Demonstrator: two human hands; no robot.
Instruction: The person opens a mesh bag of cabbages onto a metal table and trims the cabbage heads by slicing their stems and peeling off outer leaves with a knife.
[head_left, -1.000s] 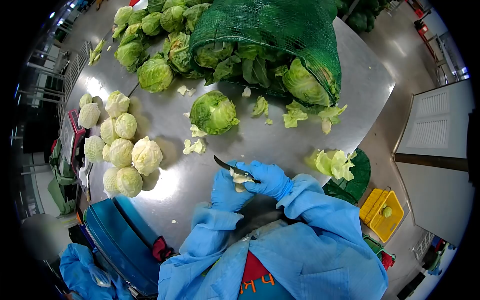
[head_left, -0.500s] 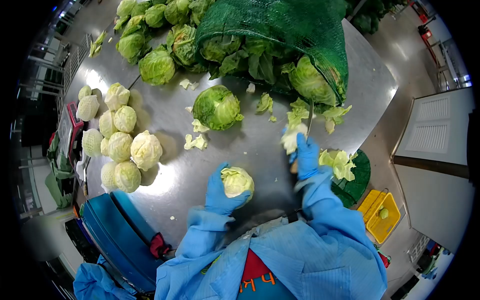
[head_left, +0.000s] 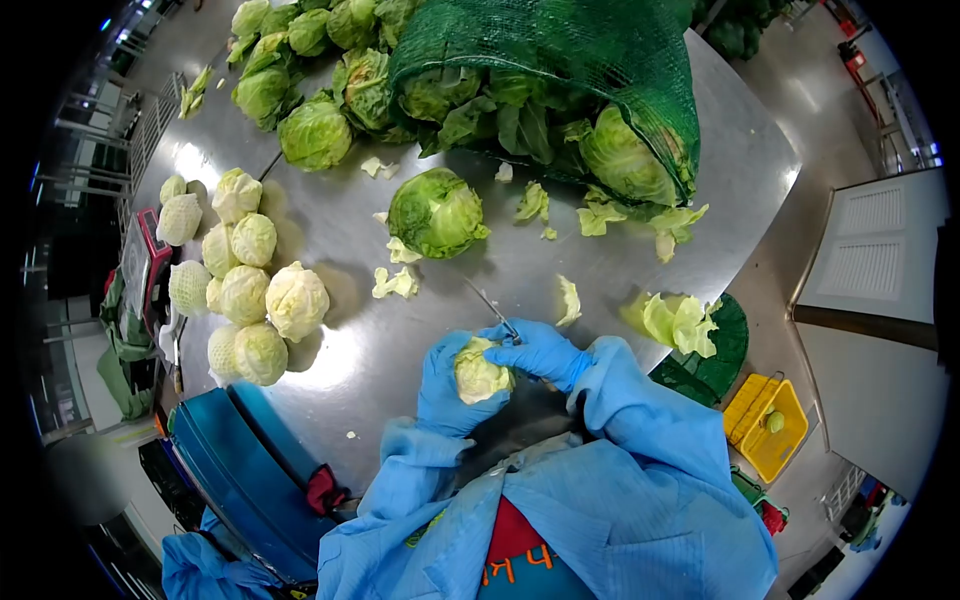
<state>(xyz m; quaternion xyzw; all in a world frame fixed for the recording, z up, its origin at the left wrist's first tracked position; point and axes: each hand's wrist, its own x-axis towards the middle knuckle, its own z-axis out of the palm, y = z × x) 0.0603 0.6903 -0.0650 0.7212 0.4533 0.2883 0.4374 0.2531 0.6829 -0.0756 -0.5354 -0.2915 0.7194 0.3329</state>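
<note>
In a blue glove, my left hand point(head_left: 447, 392) is wrapped round a pale, trimmed cabbage point(head_left: 480, 372) close to my body. My right hand point(head_left: 541, 354), gloved too, grips a knife point(head_left: 491, 308) whose blade points up and to the left. Its fingers touch the right side of that cabbage; the handle is mostly hidden. Beyond the hands lies a green untrimmed cabbage point(head_left: 436, 213). A loose leaf piece point(head_left: 569, 301) rests just above my right hand, and larger cut leaves point(head_left: 682, 322) lie at the table's right edge.
A green mesh sack point(head_left: 600, 55) spills cabbages at the back. Trimmed cabbages point(head_left: 243, 293), some in white foam nets, cluster on the left of the metal table point(head_left: 370, 310). A blue bin point(head_left: 235, 470) stands front left. On the floor at right is a yellow crate point(head_left: 768, 425).
My right hand has come left and down with the knife, from the leaf scraps to the held cabbage. Cut leaves it was over now lie apart on the table. The left hand shifted slightly right.
</note>
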